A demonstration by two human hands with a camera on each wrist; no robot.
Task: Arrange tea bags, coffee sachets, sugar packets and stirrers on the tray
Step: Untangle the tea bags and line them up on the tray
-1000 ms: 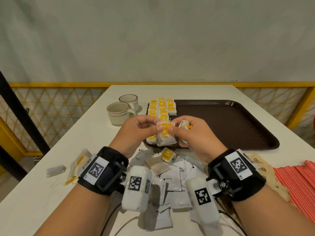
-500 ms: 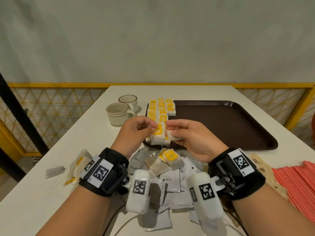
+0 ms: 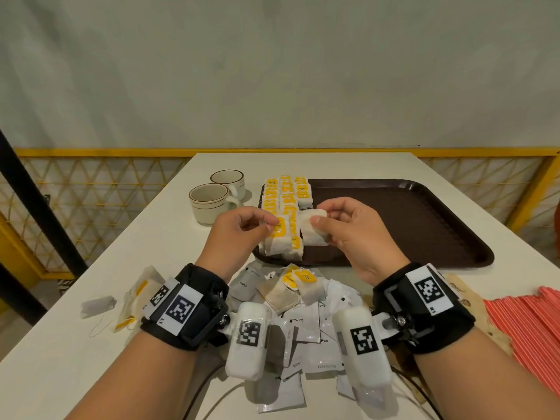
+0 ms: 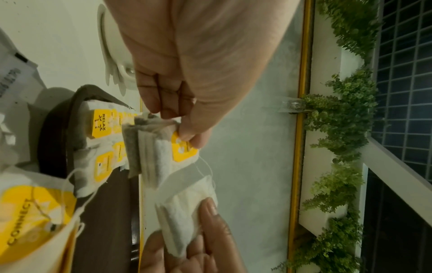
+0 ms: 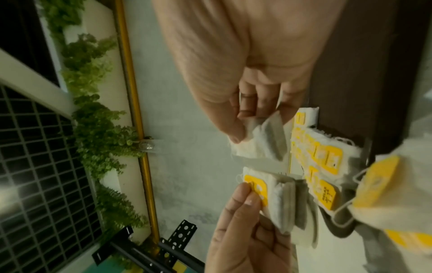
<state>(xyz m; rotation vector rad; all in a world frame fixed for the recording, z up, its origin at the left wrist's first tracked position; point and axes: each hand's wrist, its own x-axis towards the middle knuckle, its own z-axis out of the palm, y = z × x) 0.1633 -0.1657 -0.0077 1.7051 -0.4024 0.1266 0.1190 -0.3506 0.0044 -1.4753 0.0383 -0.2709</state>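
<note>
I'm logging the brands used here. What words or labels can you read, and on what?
"RELAX": yellow tag of a tea bag on the tray.
"CONNECT": yellow tag of a loose tea bag.
"Coffee": white coffee sachets on the table.
Other sachet print and the tag pinched by the left hand: too blurred.

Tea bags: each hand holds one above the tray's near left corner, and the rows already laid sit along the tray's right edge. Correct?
Not quite. The laid rows of tea bags sit along the left edge of the tray, beside the cups, as the head view shows. The rest holds: left hand and right hand each pinch one above the near left corner.
</note>
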